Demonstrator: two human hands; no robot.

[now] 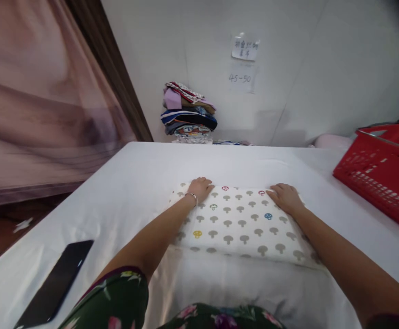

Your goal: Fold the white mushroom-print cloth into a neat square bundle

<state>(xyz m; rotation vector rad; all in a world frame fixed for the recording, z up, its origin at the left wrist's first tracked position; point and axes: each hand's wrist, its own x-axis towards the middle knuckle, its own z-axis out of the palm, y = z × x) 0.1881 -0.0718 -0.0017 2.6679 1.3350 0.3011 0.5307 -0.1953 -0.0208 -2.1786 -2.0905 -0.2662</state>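
A folded white cloth (233, 216) printed with grey mushrooms, and a few in red, green, yellow and blue, lies flat on the white-covered table before me. On its far left corner rests my left hand (200, 189), a bracelet at the wrist, fingers stretched out and the palm down. My right hand (286, 198) lies on the far right corner in much the same way, with the thumb apart from the fingers. Both hands touch the cloth near its far edge. The undersides of the hands are hidden.
A dark phone (57, 283) lies on the white table cover (134, 178) at the left. At right stands a red plastic basket (384, 171). Folded clothes (189, 114) are stacked beyond the far edge, below paper signs (244, 49) on the wall. A pinkish curtain (42, 100) hangs at left.
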